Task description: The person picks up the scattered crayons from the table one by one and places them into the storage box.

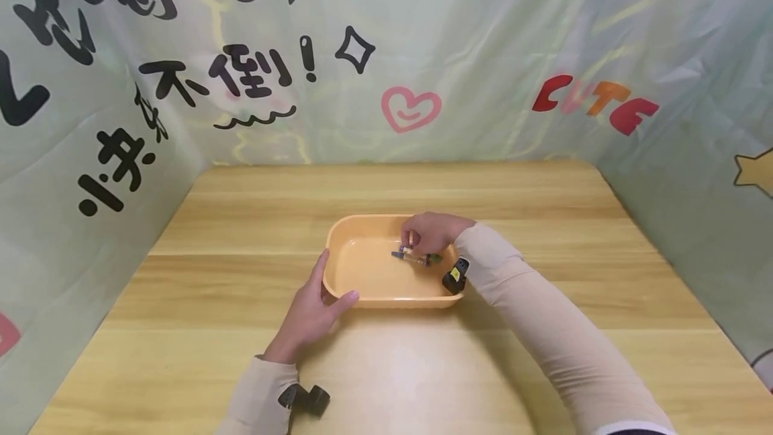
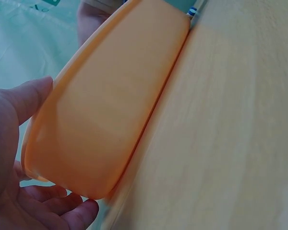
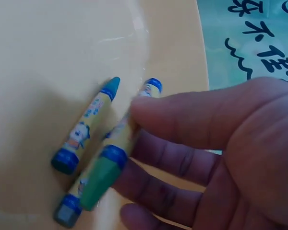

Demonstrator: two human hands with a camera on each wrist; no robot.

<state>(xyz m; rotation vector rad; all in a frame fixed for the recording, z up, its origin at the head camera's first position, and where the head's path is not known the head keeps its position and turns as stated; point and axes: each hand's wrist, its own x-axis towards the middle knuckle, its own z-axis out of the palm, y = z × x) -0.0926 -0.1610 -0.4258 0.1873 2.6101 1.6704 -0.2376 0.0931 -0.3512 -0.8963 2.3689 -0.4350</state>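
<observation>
An orange plastic tray (image 1: pixel 362 274) with rounded corners stands on the wooden table. My left hand (image 1: pixel 311 314) grips its near left corner, the thumb at the rim and the fingers round the outer wall. Over the tray's right part, my right hand (image 1: pixel 433 232) pinches a green crayon (image 3: pixel 102 178) between thumb and fingers, its green tip toward the wrist camera. A teal-tipped crayon (image 3: pixel 84 130) lies on the tray floor beside it. Partly hidden under the green one, another crayon (image 3: pixel 67 212) shows its grey end. The crayons have yellow printed wrappers with blue bands.
The wooden table (image 1: pixel 241 220) reaches back to a pale green cloth backdrop (image 1: pixel 483 52) with lettering, which also hangs along both sides. Black wrist cameras sit on the left wrist (image 1: pixel 304 400) and the right wrist (image 1: pixel 455 276), the latter close to the tray's right rim.
</observation>
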